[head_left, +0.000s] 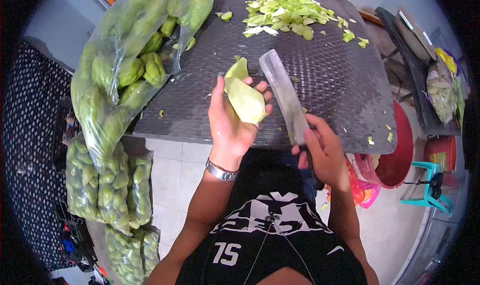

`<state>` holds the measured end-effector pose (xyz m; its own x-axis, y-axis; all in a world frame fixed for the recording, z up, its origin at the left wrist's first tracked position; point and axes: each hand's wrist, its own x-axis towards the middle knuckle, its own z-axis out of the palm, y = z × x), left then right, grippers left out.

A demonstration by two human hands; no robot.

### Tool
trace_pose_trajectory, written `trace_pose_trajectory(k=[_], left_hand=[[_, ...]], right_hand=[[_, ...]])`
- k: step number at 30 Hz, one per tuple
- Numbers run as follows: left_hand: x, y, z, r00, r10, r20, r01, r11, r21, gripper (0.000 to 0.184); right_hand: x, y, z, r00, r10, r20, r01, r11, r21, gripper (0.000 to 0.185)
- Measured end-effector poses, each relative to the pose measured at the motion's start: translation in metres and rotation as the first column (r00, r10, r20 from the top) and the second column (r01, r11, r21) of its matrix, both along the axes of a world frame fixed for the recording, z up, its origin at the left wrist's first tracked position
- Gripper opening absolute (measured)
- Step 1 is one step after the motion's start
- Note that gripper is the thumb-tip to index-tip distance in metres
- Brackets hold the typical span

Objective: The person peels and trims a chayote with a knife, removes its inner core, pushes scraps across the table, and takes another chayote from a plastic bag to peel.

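Note:
A peeled, pale green chayote (246,101) lies in my left hand (231,120), with the fingers curled round its far side. Another pale green piece (238,69) shows just beyond it, by the fingertips. My right hand (324,147) grips the dark handle of a knife (285,92). Its broad blade points up and to the left over the table, to the right of the chayote and apart from it. A heap of green peelings (287,12) lies at the far side of the dark woven-pattern table (200,102).
A clear bag of whole chayotes (107,80) hangs over the table's left edge. More filled bags (110,190) stand below it. At the right are a red tub (397,155), a teal stool (427,190) and a dark side table (415,85) with bagged vegetables (441,92).

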<state>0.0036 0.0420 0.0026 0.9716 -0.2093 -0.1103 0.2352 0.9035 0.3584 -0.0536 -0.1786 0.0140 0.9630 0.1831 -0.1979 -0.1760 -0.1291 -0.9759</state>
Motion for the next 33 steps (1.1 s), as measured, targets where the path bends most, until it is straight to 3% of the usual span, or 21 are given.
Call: trace_pose_trajectory(k=[1, 4, 6, 7, 9, 12, 18, 22, 28, 33], left_hand=[[0.001, 0.000, -0.002, 1.000, 0.011, 0.017, -0.011, 1.000, 0.010, 0.060], [0.008, -0.009, 0.004, 0.961, 0.252, -0.115, -0.234, 0.961, 0.148, 0.063], [0.009, -0.003, 0.000, 0.983, 0.183, -0.016, -0.177, 0.969, 0.170, 0.064], [0.010, -0.003, 0.000, 0.986, 0.165, 0.017, -0.165, 0.975, 0.148, 0.063], [0.013, -0.007, 0.006, 0.982, 0.191, 0.005, -0.189, 0.967, 0.171, 0.064], [0.018, -0.011, 0.013, 0.948, 0.319, -0.001, -0.312, 0.929, 0.200, 0.065], [0.020, -0.013, 0.009, 0.971, 0.230, 0.064, -0.238, 0.937, 0.254, 0.062], [0.019, -0.014, 0.013, 0.965, 0.258, 0.038, -0.259, 0.930, 0.261, 0.064], [0.016, -0.015, 0.013, 0.977, 0.212, 0.013, -0.201, 0.902, 0.382, 0.064], [0.008, -0.022, 0.015, 0.988, 0.154, -0.010, -0.139, 0.914, 0.381, 0.064]], right_hand=[[-0.007, 0.000, 0.009, 1.000, 0.002, -0.007, -0.002, 1.000, -0.011, 0.049], [-0.028, 0.000, 0.031, 0.998, 0.056, -0.029, -0.058, 0.994, -0.088, 0.053], [-0.037, -0.006, 0.033, 0.988, 0.146, -0.038, -0.151, 0.968, -0.202, 0.056], [-0.039, -0.007, 0.039, 0.976, 0.141, -0.167, -0.187, 0.936, -0.299, 0.057], [-0.049, -0.010, 0.022, 0.992, 0.126, 0.018, -0.112, 0.929, -0.352, 0.056], [-0.054, -0.011, 0.019, 0.990, 0.106, 0.097, -0.063, 0.924, -0.377, 0.054], [-0.056, -0.006, 0.019, 0.989, 0.094, 0.110, -0.046, 0.925, -0.378, 0.054], [-0.054, -0.005, 0.018, 0.988, 0.109, 0.110, -0.057, 0.916, -0.398, 0.055], [-0.056, 0.003, 0.009, 0.941, 0.112, 0.319, 0.056, 0.879, -0.474, 0.054], [-0.052, -0.001, -0.001, 0.940, 0.106, 0.325, 0.042, 0.908, -0.418, 0.056]])
